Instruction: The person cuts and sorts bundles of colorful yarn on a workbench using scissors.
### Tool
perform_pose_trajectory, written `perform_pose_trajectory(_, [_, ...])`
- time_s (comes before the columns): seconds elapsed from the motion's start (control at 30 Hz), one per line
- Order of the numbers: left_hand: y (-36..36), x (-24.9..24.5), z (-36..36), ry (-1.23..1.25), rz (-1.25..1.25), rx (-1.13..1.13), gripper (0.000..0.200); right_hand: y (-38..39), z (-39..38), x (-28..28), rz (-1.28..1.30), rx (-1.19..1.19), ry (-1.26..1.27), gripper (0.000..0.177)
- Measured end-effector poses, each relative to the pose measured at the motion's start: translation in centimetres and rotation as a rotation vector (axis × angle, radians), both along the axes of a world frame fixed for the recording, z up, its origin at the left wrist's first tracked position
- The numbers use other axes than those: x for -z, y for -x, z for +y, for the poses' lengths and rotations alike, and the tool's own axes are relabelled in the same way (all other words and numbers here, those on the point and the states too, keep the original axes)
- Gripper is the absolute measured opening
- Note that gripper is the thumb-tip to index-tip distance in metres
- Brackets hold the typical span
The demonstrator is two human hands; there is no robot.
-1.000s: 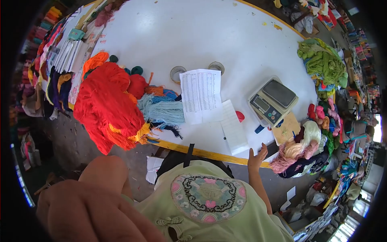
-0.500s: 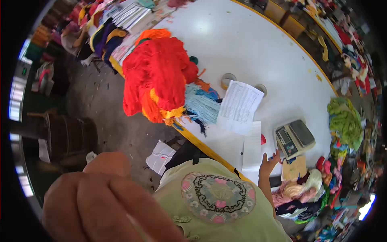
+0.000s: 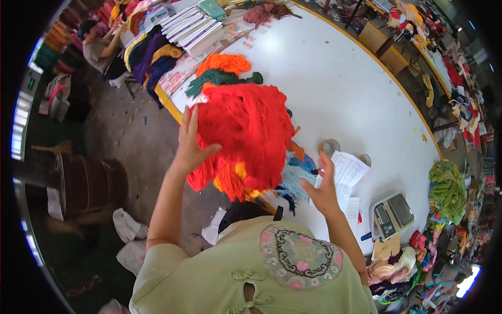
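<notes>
A big heap of red yarn (image 3: 243, 125) lies near the table's edge in the head view. My left hand (image 3: 191, 146) is at its left side with fingers spread; they look to be touching the strands. My right hand (image 3: 324, 191) is raised with fingers apart, holding nothing, beside light blue yarn (image 3: 297, 180) and printed paper sheets (image 3: 349, 168). Orange-yellow yarn (image 3: 230, 180) shows under the red heap. Behind it lie dark green yarn (image 3: 222, 79) and a bright orange bundle (image 3: 225, 64).
A digital scale (image 3: 392, 215) stands on the white table (image 3: 345, 89) at right, with tape rolls (image 3: 329, 146) nearer the middle. Green yarn (image 3: 447, 191) is piled at the far right. Stacked booklets (image 3: 193, 31) lie at the back; a seated person (image 3: 97, 47) is beyond.
My left hand has gone from close before the camera to the red yarn. My right hand has moved from beside the scale toward the light blue yarn. The view has shifted.
</notes>
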State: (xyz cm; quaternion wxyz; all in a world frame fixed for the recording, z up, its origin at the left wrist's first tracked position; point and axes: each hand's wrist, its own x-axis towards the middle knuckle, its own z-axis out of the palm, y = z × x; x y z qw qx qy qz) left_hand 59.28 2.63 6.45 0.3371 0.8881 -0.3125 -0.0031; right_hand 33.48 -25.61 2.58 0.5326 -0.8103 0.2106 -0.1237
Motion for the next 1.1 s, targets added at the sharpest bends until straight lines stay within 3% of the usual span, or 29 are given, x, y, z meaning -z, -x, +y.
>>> perform_pose_trajectory(0.13, [-4.6, 3.1, 0.7, -0.062, 0.084, 0.08, 0.127, -12.8, 2.7, -2.5, 0.013, -0.166, 0.293, 0.118])
perform_pose_trajectory(0.2, [-5.9, 3.6, 0.8, -0.021, 0.101, 0.136, 0.129, -17.9, 3.6, -2.8, 0.096, -0.182, 0.22, 0.127])
perform_pose_trajectory(0.23, [-5.0, 2.6, -0.6, -0.062, 0.118, 0.182, 0.123, -19.5, 4.2, -2.8, 0.139, -0.19, 0.183, 0.131])
perform_pose_trajectory(0.33, [-5.1, 3.8, -0.8, -0.053, 0.122, 0.243, 0.116, -21.9, 6.7, -4.4, 0.396, -0.256, 0.417, 0.137])
perform_pose_trajectory(0.37, [-5.2, 3.9, -1.0, 0.093, 0.09, 0.26, 0.105, -21.9, 8.0, -5.4, 0.438, -0.273, 0.582, 0.127])
perform_pose_trajectory(0.47, [-5.2, 4.7, -1.1, 0.047, 0.04, 0.357, 0.102, -21.0, 10.0, -3.3, 0.337, -0.316, 0.706, 0.107])
perform_pose_trajectory(0.5, [-5.2, 4.6, -1.2, 0.061, 0.034, 0.394, 0.099, -21.2, 10.0, -2.2, 0.219, -0.178, 0.74, 0.083])
perform_pose_trajectory(0.6, [-5.3, 4.0, -1.6, 0.117, 0.1, 0.436, 0.095, -21.5, 7.7, -0.4, 0.144, -0.025, 0.417, 0.071])
perform_pose_trajectory(0.63, [-5.5, 3.4, -1.2, 0.192, 0.102, 0.423, 0.094, -21.5, 7.7, -1.4, 0.064, 0.062, 0.338, 0.062])
perform_pose_trajectory(0.7, [-6.3, 2.4, -0.1, 0.346, 0.1, 0.385, 0.094, -21.1, 7.3, -4.8, -0.02, 0.132, 0.116, 0.06])
perform_pose_trajectory(0.73, [-7.4, 2.7, 1.0, 0.398, -0.014, 0.402, 0.098, -20.9, 6.9, -5.7, -0.067, 0.162, 0.003, 0.059])
perform_pose_trajectory(0.8, [-7.4, 4.0, 3.2, 0.624, 0.116, 0.203, 0.102, -19.6, 5.7, -5.7, -0.215, 0.379, -0.052, 0.061])
perform_pose_trajectory(0.87, [-7.9, 4.6, 5.7, 0.398, 0.107, 0.192, 0.104, -18.1, 2.9, -6.4, -0.313, 0.443, 0.091, 0.068])
perform_pose_trajectory(1.0, [-6.1, 6.1, 5.4, 0.161, 0.207, 0.284, 0.111, -16.9, -2.5, -10.9, -0.383, 0.354, 0.524, 0.058])
perform_pose_trajectory(1.1, [-3.1, 7.0, 3.2, -0.07, 0.203, 0.251, 0.111, -17.6, -4.8, -13.1, -0.347, 0.499, 0.527, 0.057])
